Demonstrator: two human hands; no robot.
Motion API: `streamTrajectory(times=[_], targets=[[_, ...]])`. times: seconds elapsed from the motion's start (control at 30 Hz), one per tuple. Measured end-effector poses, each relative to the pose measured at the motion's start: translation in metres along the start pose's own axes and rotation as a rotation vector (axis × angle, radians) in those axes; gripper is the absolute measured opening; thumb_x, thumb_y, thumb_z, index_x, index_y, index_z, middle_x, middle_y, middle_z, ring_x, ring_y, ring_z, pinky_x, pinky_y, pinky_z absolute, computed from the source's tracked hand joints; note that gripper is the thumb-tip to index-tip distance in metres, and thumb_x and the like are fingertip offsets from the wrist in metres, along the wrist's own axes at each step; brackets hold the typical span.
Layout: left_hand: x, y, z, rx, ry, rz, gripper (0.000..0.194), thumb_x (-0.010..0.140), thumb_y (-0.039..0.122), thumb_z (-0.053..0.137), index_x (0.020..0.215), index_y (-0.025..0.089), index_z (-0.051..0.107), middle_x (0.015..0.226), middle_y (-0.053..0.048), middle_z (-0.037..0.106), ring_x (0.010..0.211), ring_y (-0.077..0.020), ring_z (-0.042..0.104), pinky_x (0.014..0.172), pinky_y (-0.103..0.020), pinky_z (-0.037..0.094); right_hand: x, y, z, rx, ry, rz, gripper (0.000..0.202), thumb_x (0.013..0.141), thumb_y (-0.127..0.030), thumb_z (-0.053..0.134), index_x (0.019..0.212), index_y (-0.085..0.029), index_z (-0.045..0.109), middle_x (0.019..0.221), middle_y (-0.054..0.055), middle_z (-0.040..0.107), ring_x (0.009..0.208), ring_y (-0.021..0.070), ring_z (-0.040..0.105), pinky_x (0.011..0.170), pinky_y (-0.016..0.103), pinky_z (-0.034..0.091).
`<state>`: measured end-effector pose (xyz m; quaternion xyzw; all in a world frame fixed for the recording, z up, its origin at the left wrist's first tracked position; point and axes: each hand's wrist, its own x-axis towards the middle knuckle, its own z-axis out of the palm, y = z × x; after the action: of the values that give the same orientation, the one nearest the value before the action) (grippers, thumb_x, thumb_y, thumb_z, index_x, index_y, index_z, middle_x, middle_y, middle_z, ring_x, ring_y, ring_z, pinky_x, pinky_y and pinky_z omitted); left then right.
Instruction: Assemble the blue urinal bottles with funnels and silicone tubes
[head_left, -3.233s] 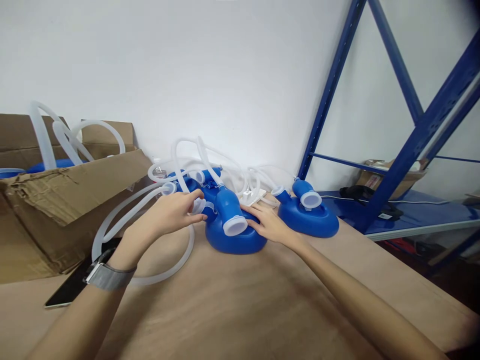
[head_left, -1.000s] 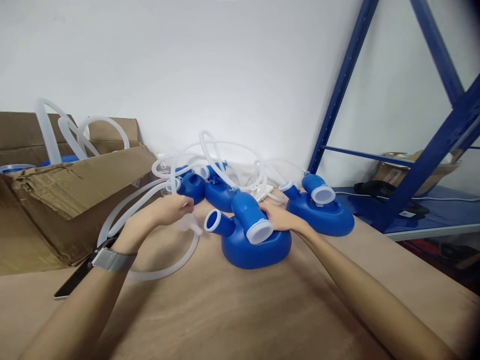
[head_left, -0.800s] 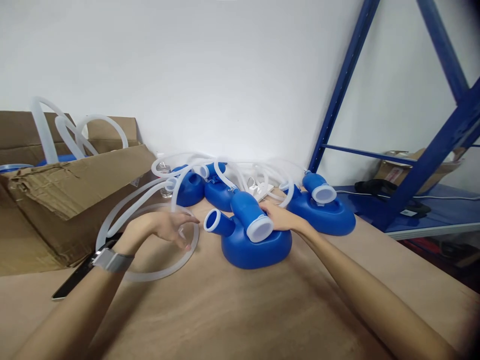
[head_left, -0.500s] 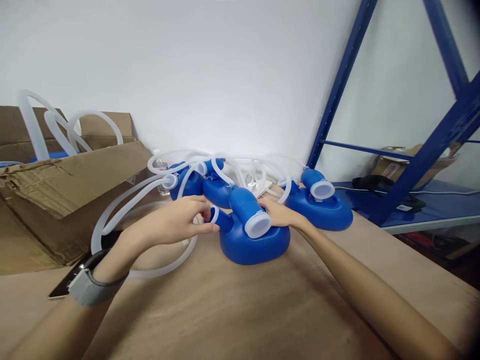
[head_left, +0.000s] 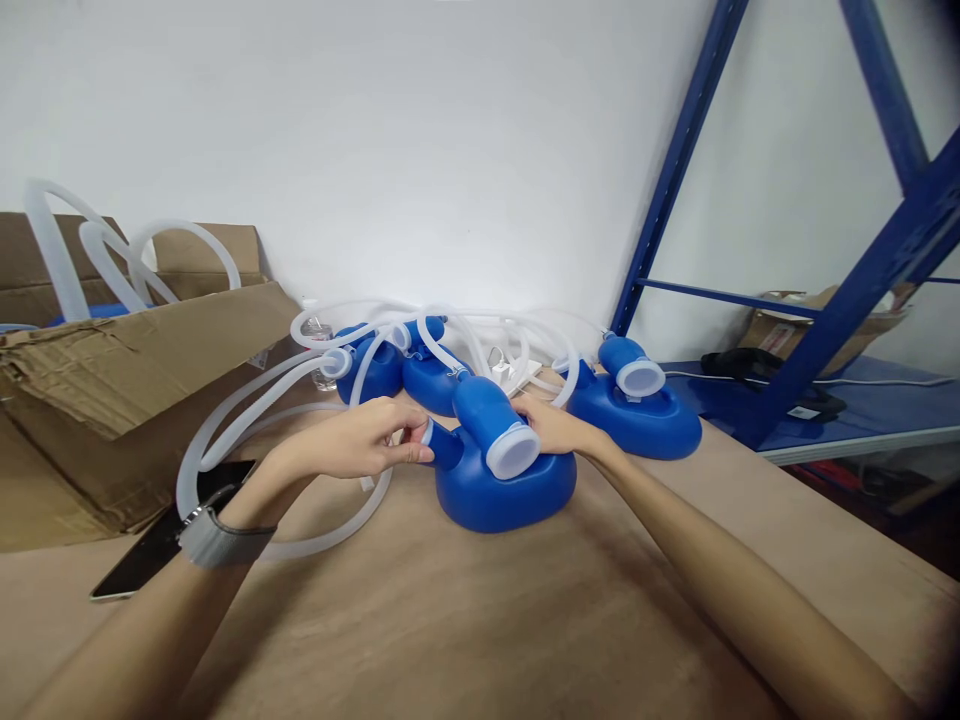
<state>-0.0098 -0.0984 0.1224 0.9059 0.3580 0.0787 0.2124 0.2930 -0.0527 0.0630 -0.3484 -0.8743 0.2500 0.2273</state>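
Observation:
A blue plastic urinal bottle [head_left: 502,505] stands on the table in front of me. Its short spout [head_left: 448,448] points up to the left and ends in a white cap or rim [head_left: 428,432]. My left hand [head_left: 382,437] pinches that white end between thumb and fingers. Across the bottle's top lies a blue funnel cup [head_left: 481,408] with a white rim, joined to a clear hose. Behind the cup, my right hand [head_left: 551,425] grips the bottle at its handle side; its fingertips are partly hidden.
More blue bottles stand behind [head_left: 431,385] and to the right [head_left: 637,425]. Clear hoses [head_left: 259,395] loop across the table's back and left. At left are a cardboard box [head_left: 150,370] with hoses and a dark phone [head_left: 142,560]. A blue metal rack [head_left: 675,180] rises at right.
My left fingers have closed in on the spout's white end, and the left wrist has moved slightly right. The right hand keeps its hold; the view has shifted slightly.

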Motion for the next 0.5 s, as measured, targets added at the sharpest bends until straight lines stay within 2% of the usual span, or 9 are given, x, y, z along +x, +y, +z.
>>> streamTrajectory(times=[0.17, 0.37, 0.43, 0.5], targets=[[-0.008, -0.010, -0.003, -0.180, -0.022, 0.005, 0.040, 0.095, 0.055, 0.054, 0.079, 0.019, 0.051, 0.077, 0.001, 0.050, 0.069, -0.0141, 0.043, 0.065, -0.028, 0.037, -0.003, 0.001, -0.002, -0.016, -0.014, -0.022, 0.022, 0.073, -0.030, 0.074, 0.091, -0.017, 0.074, 0.102, 0.009, 0.079, 0.096, 0.0322, 0.072, 0.086, 0.043, 0.057], [-0.019, -0.030, -0.017, -0.114, 0.002, -0.179, 0.043, 0.088, 0.060, 0.062, 0.076, 0.019, 0.056, 0.073, 0.002, 0.051, 0.068, -0.0144, 0.044, 0.064, -0.026, 0.038, -0.001, 0.005, -0.003, -0.016, -0.002, -0.003, 0.027, 0.072, -0.027, 0.074, 0.096, -0.016, 0.076, 0.106, 0.010, 0.079, 0.101, 0.0341, 0.072, 0.088, 0.043, 0.057], [-0.014, -0.038, -0.011, -0.004, 0.022, -0.211, 0.041, 0.089, 0.058, 0.059, 0.076, 0.019, 0.059, 0.073, 0.000, 0.056, 0.069, -0.0158, 0.048, 0.063, -0.027, 0.038, 0.000, 0.006, -0.002, -0.003, 0.006, -0.014, 0.026, 0.073, -0.026, 0.073, 0.097, -0.017, 0.076, 0.109, 0.010, 0.079, 0.103, 0.0337, 0.072, 0.090, 0.043, 0.057], [-0.004, -0.046, 0.003, 0.107, 0.033, -0.222, 0.038, 0.091, 0.053, 0.056, 0.077, 0.019, 0.061, 0.074, -0.003, 0.061, 0.069, -0.0179, 0.053, 0.063, -0.028, 0.038, 0.001, 0.007, -0.002, -0.007, 0.023, -0.027, 0.025, 0.074, -0.024, 0.071, 0.097, -0.017, 0.077, 0.111, 0.010, 0.079, 0.103, 0.0334, 0.073, 0.091, 0.043, 0.057]])
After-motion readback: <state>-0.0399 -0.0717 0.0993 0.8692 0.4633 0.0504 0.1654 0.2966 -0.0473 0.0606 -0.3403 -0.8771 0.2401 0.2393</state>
